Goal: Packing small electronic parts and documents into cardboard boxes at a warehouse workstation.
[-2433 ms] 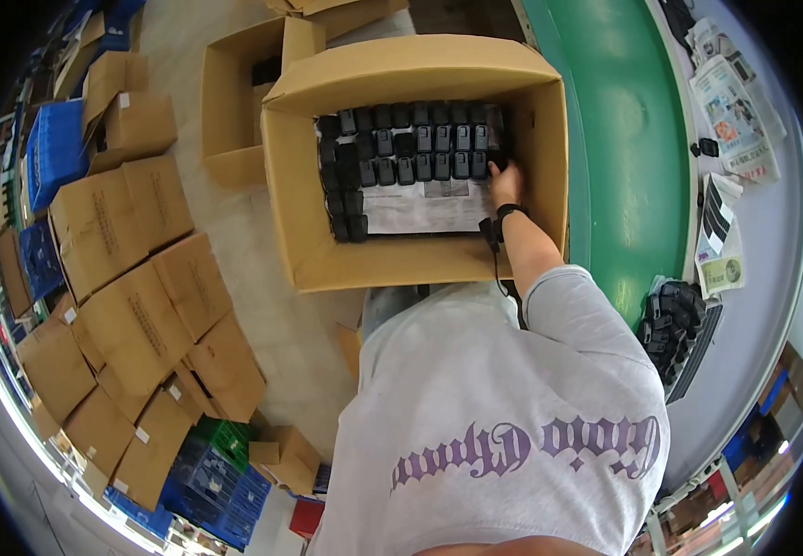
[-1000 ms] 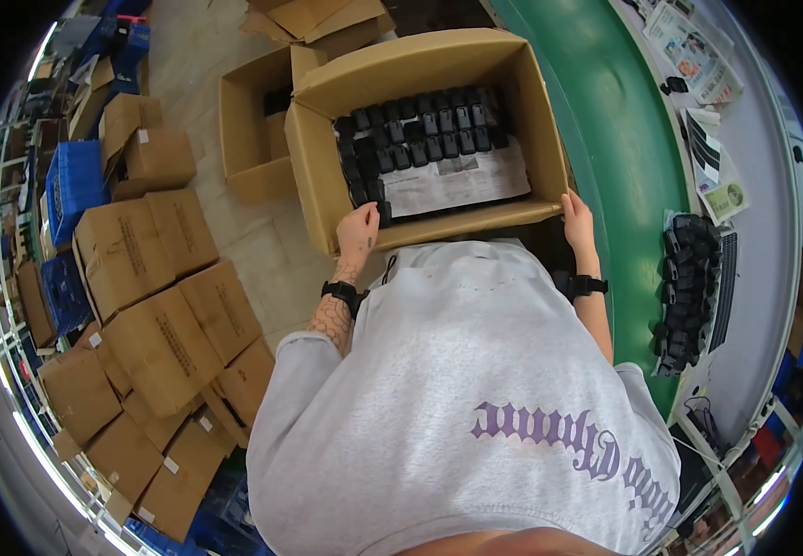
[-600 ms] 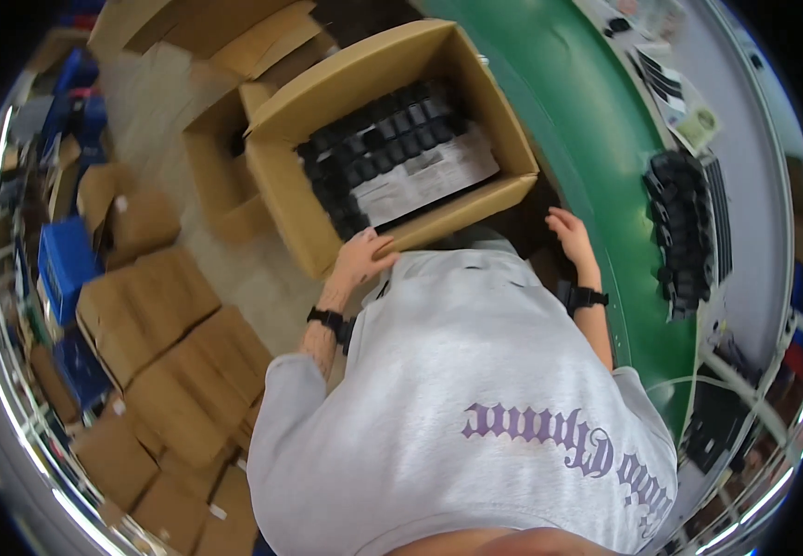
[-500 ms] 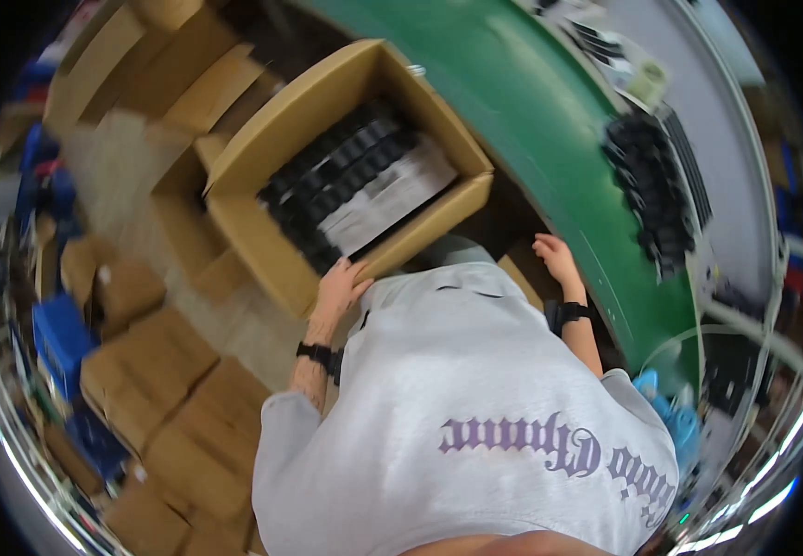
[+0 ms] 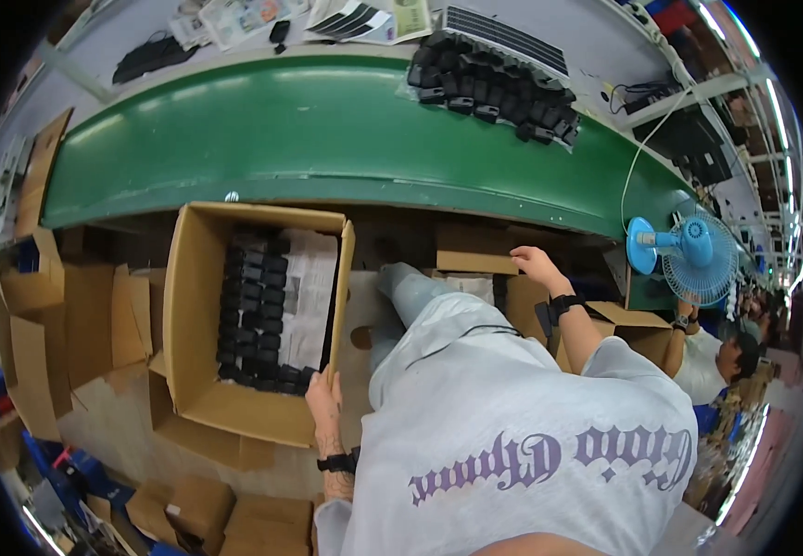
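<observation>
A tall open cardboard box (image 5: pixel 262 413) stands left of me, holding rows of black plastic parts (image 5: pixel 255 310) and a printed paper sheet (image 5: pixel 309 296) on its right side. My left hand (image 5: pixel 323 400) grips the near right rim of this box, fingers over the edge. My right hand (image 5: pixel 538 267) reaches out at the right, fingers loosely extended, nothing visible in them. Its fingertips are at the end of a raised flap (image 5: pixel 475 262) on a second carton under the bench; whether they touch it I cannot tell.
A green workbench (image 5: pixel 262 130) runs across, with a bagged pile of black parts (image 5: pixel 499 93) on it. A blue fan (image 5: pixel 693 243) stands at the right, near another person (image 5: pixel 707 366). Open cartons (image 5: pixel 91 315) stand at left, and another open carton (image 5: pixel 628 324) is beside my right forearm.
My view has turned, so the bench now runs across the top and the fan and other person show. My left hand has closed on the box rim. My right hand is now by the second carton's flap.
</observation>
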`<state>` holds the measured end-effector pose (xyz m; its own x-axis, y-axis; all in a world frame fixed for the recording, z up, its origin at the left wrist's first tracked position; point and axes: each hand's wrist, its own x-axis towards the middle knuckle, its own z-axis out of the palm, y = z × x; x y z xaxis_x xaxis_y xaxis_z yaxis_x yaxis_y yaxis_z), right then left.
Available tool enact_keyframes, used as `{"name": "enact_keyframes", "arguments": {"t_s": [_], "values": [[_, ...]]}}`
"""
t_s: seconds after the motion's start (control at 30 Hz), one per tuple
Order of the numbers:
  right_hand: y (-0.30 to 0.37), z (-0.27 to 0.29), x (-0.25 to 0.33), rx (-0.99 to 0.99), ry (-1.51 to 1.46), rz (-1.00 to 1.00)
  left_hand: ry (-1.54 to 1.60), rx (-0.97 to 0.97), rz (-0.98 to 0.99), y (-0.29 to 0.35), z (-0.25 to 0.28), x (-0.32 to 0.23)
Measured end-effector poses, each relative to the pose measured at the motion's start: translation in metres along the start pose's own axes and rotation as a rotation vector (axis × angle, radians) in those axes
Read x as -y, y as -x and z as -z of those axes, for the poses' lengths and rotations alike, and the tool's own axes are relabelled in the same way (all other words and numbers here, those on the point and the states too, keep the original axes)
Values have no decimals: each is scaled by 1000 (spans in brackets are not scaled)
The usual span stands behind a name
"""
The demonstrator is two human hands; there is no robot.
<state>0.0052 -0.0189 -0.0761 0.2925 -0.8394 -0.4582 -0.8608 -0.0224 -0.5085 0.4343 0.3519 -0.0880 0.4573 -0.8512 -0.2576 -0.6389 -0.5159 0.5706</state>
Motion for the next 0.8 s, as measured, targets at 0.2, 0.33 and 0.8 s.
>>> {"name": "enact_keyframes", "arguments": {"t_s": [0.2, 0.33, 0.8], "values": [[-74, 10, 49, -65, -114, 134, -3, -7, 57, 4, 0, -4], [-132, 41, 78, -26, -306, 148, 81, -47, 127, -10, 1, -28], [-227, 35, 111, 239, -537, 168, -6, 143, 459, -46, 25, -69]]}}
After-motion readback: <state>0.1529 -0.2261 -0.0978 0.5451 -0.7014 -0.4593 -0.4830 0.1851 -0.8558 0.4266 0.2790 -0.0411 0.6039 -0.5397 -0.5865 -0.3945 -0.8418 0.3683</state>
